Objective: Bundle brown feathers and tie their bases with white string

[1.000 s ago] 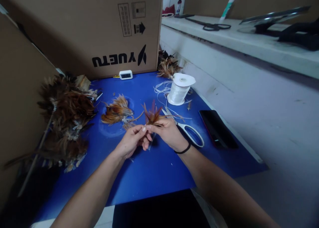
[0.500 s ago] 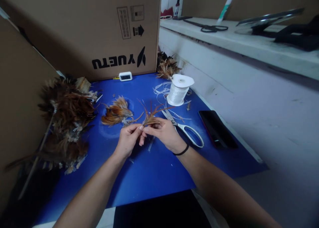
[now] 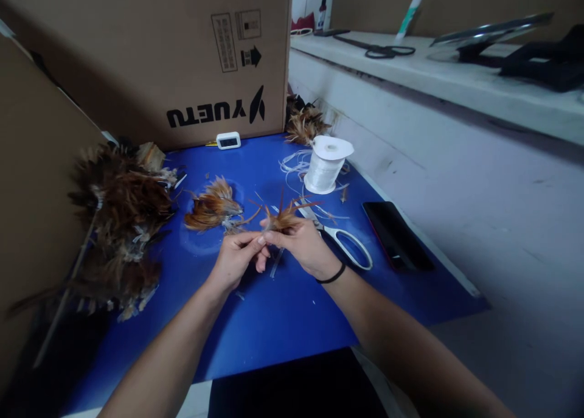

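Note:
A small bunch of brown feathers (image 3: 283,217) is pinched between my two hands over the blue table (image 3: 283,320), its tips fanning away from me. My left hand (image 3: 237,257) closes thumb and fingers on the base of the bunch. My right hand (image 3: 305,244), with a black band at the wrist, grips the same bunch from the right, thumb near the left thumb. White-handled scissors (image 3: 351,244) lie partly behind my right hand. Just left of my hands rests an orange-brown feather bundle (image 3: 212,206).
A spool of clear ribbon (image 3: 326,165) stands behind the scissors, with loose strands around it. A phone (image 3: 396,235) lies at the right. Dark feather bundles (image 3: 132,193) pile up at the left. A cardboard box (image 3: 137,53) and a small white device (image 3: 229,140) are at the back.
The feathers in my hands have spread lower and wider, their tips less upright. Both hands stay in nearly the same place, still pinching the bunch.

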`<state>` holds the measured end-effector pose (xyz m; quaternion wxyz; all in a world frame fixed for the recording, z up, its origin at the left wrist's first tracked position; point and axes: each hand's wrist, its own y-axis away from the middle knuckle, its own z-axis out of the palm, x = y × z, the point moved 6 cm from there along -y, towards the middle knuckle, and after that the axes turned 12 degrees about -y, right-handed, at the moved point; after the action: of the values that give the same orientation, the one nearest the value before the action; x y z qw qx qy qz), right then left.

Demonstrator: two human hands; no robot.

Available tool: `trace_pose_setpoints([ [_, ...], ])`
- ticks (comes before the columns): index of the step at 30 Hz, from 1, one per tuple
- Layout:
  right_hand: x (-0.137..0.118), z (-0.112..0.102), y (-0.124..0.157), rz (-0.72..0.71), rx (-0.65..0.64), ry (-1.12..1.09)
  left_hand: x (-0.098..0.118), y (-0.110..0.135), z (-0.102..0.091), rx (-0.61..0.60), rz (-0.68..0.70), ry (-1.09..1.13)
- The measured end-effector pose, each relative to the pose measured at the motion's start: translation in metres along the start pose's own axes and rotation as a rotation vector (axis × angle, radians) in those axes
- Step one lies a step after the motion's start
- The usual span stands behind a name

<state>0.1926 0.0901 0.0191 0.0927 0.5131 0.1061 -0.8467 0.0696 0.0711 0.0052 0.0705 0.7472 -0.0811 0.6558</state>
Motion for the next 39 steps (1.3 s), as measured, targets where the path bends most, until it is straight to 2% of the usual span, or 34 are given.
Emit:
trace_pose_setpoints([
  [5, 0.0, 0.004, 0.0, 0.075, -0.06, -0.024, 0.002, 0.001, 0.002, -0.062, -0.006, 0.015],
  [10, -0.005, 0.007, 0.0, 0.034, -0.099, -0.032, 0.003, 0.003, 0.003, -0.07, -0.011, -0.001],
  [15, -0.009, 0.012, 0.002, 0.02, -0.226, 0.008, 0.003, 0.003, 0.006, -0.104, -0.032, 0.066],
  [23, -0.02, 0.006, 0.0, -0.159, -0.189, 0.259, -0.003, 0.005, 0.01, -0.228, -0.18, 0.246],
  [32, -0.025, 0.007, 0.002, -0.181, -0.179, 0.264, -0.003, 0.003, 0.005, -0.172, -0.176, 0.222],
  [39, -0.03, 0.009, 0.003, -0.246, -0.262, 0.299, -0.005, 0.008, 0.01, -0.302, -0.315, 0.254],
])
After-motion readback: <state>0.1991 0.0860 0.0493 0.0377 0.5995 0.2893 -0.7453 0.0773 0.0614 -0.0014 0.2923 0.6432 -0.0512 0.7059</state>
